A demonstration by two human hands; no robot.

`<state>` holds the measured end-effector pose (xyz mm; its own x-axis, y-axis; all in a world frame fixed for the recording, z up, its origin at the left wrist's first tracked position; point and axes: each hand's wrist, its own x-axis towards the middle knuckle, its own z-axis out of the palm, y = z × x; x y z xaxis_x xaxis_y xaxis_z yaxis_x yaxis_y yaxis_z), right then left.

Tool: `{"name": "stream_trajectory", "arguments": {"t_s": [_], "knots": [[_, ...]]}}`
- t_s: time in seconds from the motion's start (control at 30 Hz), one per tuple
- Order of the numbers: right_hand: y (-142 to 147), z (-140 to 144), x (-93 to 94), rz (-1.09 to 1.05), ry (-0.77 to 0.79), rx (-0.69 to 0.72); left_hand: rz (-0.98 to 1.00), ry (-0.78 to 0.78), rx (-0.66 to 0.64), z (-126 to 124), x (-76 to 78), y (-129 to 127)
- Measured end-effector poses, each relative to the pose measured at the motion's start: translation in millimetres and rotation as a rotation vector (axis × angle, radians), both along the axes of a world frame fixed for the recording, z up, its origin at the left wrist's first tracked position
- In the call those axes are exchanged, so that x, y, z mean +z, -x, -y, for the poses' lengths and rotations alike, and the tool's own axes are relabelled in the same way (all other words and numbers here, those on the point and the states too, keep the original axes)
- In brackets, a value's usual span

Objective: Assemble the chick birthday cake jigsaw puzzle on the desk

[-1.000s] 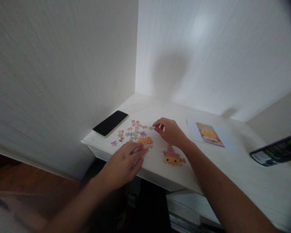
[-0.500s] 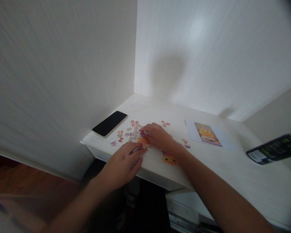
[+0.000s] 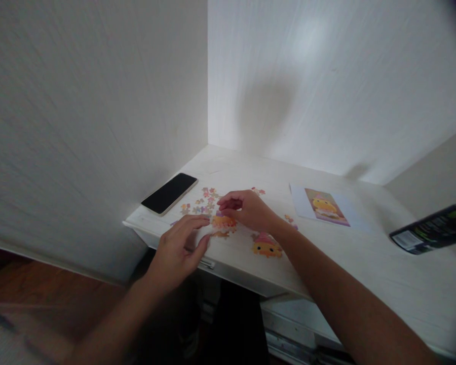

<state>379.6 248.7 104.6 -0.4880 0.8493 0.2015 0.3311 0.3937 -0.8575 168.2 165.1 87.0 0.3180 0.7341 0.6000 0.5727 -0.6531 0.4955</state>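
Observation:
My right hand [image 3: 247,209] is bent over a small joined patch of jigsaw pieces [image 3: 223,222], orange with purple at its top. Its thumb and fingertips close together on a purple puzzle piece [image 3: 220,213] at the patch's upper edge, partly hidden by the fingers. To the left of this patch my left hand [image 3: 180,247] rests at the desk's front, thumb and fingers apart, fingertips by the patch's edge. A second joined section [image 3: 266,245], a yellow face with a pink top, lies beneath my right forearm. Loose puzzle pieces [image 3: 200,209] are scattered beyond my left hand.
A black-screened phone [image 3: 169,193] lies at the desk's left edge. On the right are a printed picture of a yellow figure [image 3: 327,207] on white paper and a dark can [image 3: 431,229]. More loose pieces [image 3: 290,220] lie beside my right forearm. White walls enclose the desk.
My left hand has drawn back leftward, with its thumb and fingers wider apart, uncovering more of the orange patch. My right hand stays near the patch, its fingers slightly shifted.

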Motion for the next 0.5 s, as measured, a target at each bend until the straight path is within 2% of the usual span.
{"name": "stream_trajectory", "arguments": {"t_s": [0.13, 0.23, 0.4, 0.5], "knots": [[6.9, 14.6, 8.8, -0.017, 0.192, 0.145, 0.002, -0.048, -0.012, 0.4, -1.9, 3.5], [11.3, 20.7, 10.7, -0.033, 0.248, 0.218, -0.017, -0.058, -0.056, -0.6, -4.0, 5.7], [11.1, 20.6, 9.0, -0.012, 0.209, 0.243, -0.041, -0.072, -0.093, -1.6, -7.1, 5.3], [5.7, 17.1, 12.4, 0.085, 0.074, 0.150, -0.064, -0.086, -0.096, -1.7, -8.7, 6.8]]}}
